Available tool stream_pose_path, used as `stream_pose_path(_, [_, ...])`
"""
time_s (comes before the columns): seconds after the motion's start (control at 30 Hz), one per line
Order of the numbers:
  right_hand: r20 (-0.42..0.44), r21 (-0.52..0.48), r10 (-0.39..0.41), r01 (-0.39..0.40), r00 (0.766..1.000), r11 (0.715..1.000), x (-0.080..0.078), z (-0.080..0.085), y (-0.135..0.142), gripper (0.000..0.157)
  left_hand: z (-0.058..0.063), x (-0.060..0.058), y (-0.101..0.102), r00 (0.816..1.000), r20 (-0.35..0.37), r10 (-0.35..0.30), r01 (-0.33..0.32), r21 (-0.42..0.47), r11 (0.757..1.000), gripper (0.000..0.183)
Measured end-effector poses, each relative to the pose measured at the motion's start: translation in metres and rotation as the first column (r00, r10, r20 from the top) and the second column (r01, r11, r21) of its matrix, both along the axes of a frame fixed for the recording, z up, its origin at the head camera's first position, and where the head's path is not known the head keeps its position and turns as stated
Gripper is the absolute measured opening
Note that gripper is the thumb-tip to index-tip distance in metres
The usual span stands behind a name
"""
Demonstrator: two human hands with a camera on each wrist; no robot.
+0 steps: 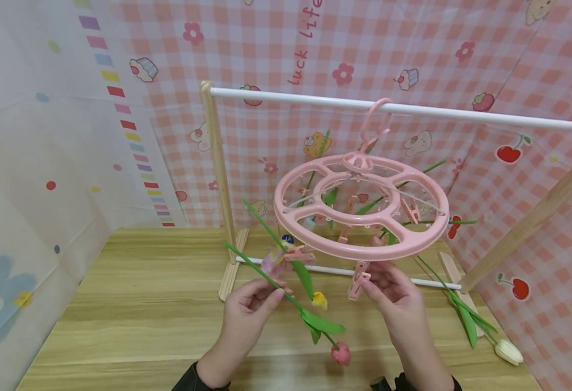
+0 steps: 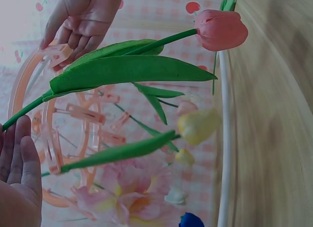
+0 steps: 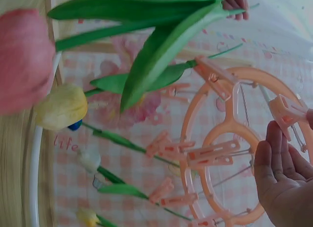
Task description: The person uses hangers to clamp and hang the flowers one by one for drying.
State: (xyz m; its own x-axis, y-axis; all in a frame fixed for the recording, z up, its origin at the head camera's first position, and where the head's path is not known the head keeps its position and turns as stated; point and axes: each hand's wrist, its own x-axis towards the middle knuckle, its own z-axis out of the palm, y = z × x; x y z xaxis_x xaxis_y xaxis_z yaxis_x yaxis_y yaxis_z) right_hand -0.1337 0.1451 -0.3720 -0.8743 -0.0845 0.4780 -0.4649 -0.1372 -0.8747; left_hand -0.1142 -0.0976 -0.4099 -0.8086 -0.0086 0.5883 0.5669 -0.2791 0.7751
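My left hand (image 1: 249, 312) pinches the green stem of an artificial pink tulip (image 1: 341, 353), whose bloom points down to the right. In the left wrist view the tulip's bloom (image 2: 222, 31) and two long leaves lie across the upper middle. My right hand (image 1: 395, 293) holds a pink clothespin (image 1: 359, 282) under the front of a round pink drying hanger (image 1: 364, 252). From the right wrist view, thumb and fingers are at that clothespin (image 3: 286, 112). Beside the left hand, a yellow tulip (image 1: 319, 301) hangs head down, its stem in another clothespin (image 1: 299, 254).
The hanger hooks over a white rail (image 1: 286, 98) on wooden posts (image 1: 217, 174). Several other flowers hang from its clips, including a large pink-purple bloom (image 2: 132, 192) and a blue one (image 2: 190, 220). A white tulip (image 1: 508, 352) lies at right on the wooden table (image 1: 134, 315).
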Motion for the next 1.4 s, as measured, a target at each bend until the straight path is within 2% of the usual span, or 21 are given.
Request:
stream_pose_path(0.17, [0.002, -0.005, 0.125, -0.125, 0.992, 0.992, -0.003, -0.002, -0.009, 0.033, 0.003, -0.003, 0.000, 0.999, -0.012, 0.031, -0.031, -0.021, 0.999, 0.011])
stream_pose_path(0.27, [-0.007, -0.009, 0.160, -0.160, 0.987, 0.987, -0.005, -0.001, -0.016, 0.034, 0.005, -0.004, -0.001, 0.999, -0.010, 0.053, -0.053, -0.030, 0.998, 0.011])
stream_pose_path(0.47, [-0.005, -0.019, 0.146, -0.146, 0.989, 0.989, -0.004, 0.004, -0.029, 0.029, 0.009, -0.008, -0.001, 0.998, -0.011, 0.054, -0.054, -0.015, 0.998, 0.011])
stream_pose_path(0.7, [0.055, -0.130, 0.134, -0.126, 0.989, 0.983, -0.003, 0.005, -0.038, 0.034, 0.012, -0.010, -0.001, 0.998, 0.001, 0.066, -0.066, -0.013, 0.998, 0.013])
stream_pose_path(0.93, [0.041, -0.154, 0.147, -0.139, 0.988, 0.978, -0.004, 0.004, -0.041, 0.032, 0.015, -0.010, 0.002, 0.997, 0.010, 0.075, -0.075, -0.004, 0.997, 0.015])
stream_pose_path(1.17, [0.021, -0.172, 0.123, -0.118, 0.992, 0.978, -0.006, 0.003, -0.043, 0.032, 0.017, -0.009, 0.001, 0.993, 0.016, 0.120, -0.120, 0.007, 0.993, 0.012])
stream_pose_path(1.27, [-0.001, -0.175, 0.117, -0.116, 0.993, 0.978, -0.007, 0.004, -0.044, 0.030, 0.017, -0.009, 0.001, 0.992, 0.018, 0.124, -0.124, 0.002, 0.992, 0.012])
stream_pose_path(1.4, [0.011, -0.191, 0.110, -0.106, 0.994, 0.976, -0.006, 0.004, -0.045, 0.028, 0.018, -0.011, 0.000, 0.993, 0.014, 0.113, -0.113, -0.011, 0.994, 0.012])
